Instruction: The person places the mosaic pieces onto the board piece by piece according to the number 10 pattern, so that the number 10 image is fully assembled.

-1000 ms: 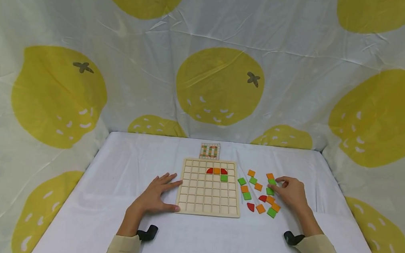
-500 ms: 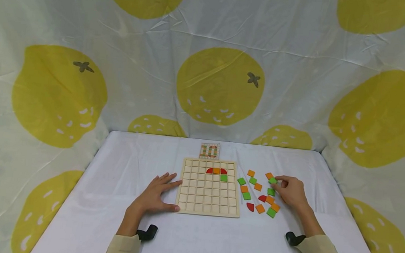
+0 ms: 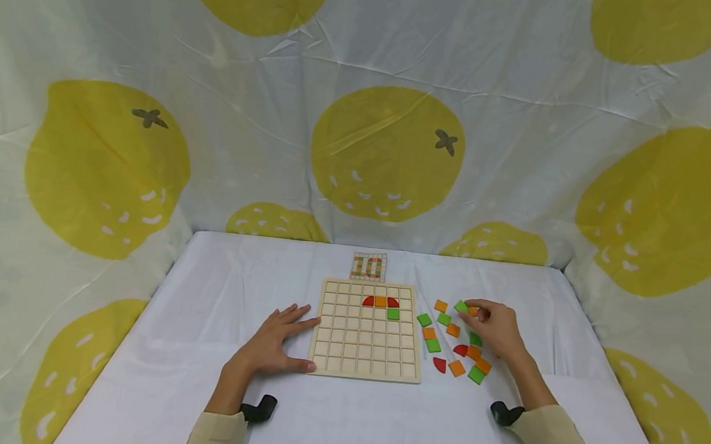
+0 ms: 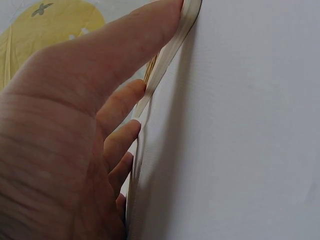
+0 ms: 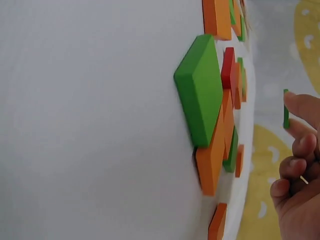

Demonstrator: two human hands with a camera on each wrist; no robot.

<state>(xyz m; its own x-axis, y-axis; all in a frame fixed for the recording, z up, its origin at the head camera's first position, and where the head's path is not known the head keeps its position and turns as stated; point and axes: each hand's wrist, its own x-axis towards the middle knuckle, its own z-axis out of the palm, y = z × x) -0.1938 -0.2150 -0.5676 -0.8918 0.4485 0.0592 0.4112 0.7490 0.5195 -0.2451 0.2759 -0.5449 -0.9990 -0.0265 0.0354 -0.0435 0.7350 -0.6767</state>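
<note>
Here it is, a green square tile pinched between thumb and forefinger of my right grip, and by the right wrist view it's off the table! My left grip is spread wide, thumb and fingertips touching the left edge of the wooden grid board.

Now the key line: the board lies to the left of my pinch, across a gap where an orange tile sits. My tile is roughly level with the board's red-orange-red row, with a green square seated below its right end. Square face, so no long axis; the right wrist view gives me only its thin edge.

What's hidden? My fingers partly cover another orange tile, and my hand crowds a loose green tile. The pattern card seems to read 10, its cells too small to make out. The left wrist view cuts off most of the board.
</note>
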